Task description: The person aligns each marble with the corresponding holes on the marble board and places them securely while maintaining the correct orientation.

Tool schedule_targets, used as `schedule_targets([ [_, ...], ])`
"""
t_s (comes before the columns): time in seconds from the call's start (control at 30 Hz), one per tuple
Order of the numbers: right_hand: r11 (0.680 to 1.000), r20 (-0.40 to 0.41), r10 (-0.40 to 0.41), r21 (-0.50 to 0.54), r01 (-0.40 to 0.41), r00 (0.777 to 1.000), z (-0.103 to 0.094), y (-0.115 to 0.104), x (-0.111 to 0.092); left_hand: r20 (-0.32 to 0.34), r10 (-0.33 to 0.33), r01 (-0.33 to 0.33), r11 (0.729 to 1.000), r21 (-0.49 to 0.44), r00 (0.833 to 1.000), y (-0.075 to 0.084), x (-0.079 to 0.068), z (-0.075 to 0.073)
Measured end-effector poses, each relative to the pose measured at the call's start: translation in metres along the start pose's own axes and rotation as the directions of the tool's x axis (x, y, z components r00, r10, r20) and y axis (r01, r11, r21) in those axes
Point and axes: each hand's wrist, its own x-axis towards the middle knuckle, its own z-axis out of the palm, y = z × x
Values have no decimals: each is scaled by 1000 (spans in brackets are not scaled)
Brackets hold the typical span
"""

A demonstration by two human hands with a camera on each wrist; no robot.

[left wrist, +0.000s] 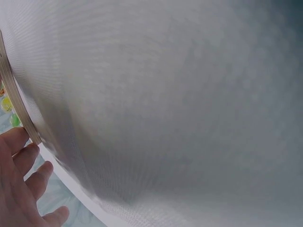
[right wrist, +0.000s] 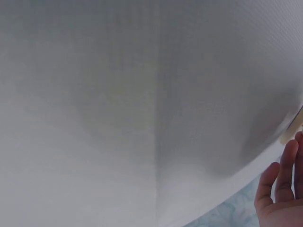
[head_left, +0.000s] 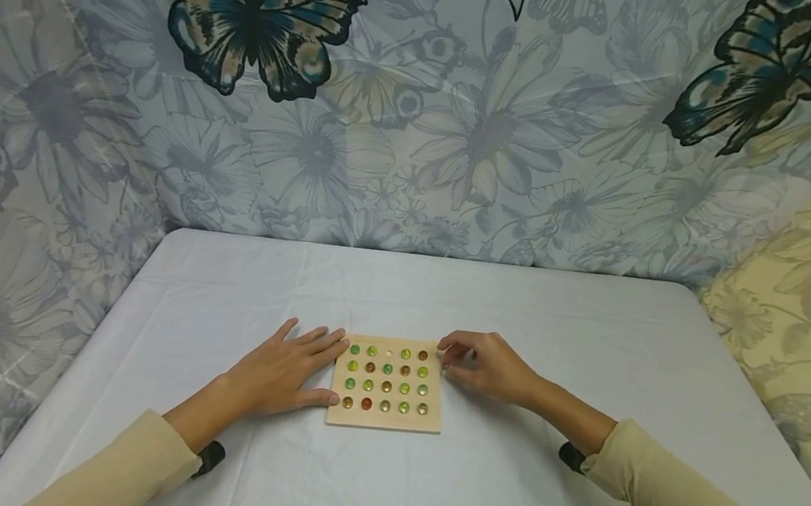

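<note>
A light wooden board (head_left: 383, 424) lies flat on the table with rows of round glass marbles in green, yellow-green, amber and red. One spot in its far row looks pale; whether a clear marble sits there is unclear. My left hand (head_left: 282, 372) rests at the board's left side, fingers spread, fingertips and thumb touching that edge. In the left wrist view the same fingers (left wrist: 26, 158) meet the board's edge (left wrist: 16, 94). By the far right corner is my right hand (head_left: 490, 367), its fingers bent towards the thumb. What lies between those fingertips is too small to make out.
A white cloth covers the table (head_left: 262, 271). Behind it hangs a grey-blue curtain (head_left: 417, 147) with flowers and butterflies; a yellow part (head_left: 810, 287) shows at the right. Both forearms wear beige sleeves, with a dark strap piece (head_left: 209, 459) below the left wrist.
</note>
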Motion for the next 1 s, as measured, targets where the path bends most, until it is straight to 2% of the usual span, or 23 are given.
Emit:
schedule_targets([
  [0.4,999,-27,-28,21,29,999,-3,-6,17,14,-5,5,1000,-8,1000,0,0,-2],
  [0.7,998,-32,-38,57,40,999,7,-14,31,-1,-1,1,1000,-9,1000,-1,0,0],
  [1.0,994,-10,-30,109,31,999,23,-22,45,32,-25,25,1000,-5,999,1,1,-2],
])
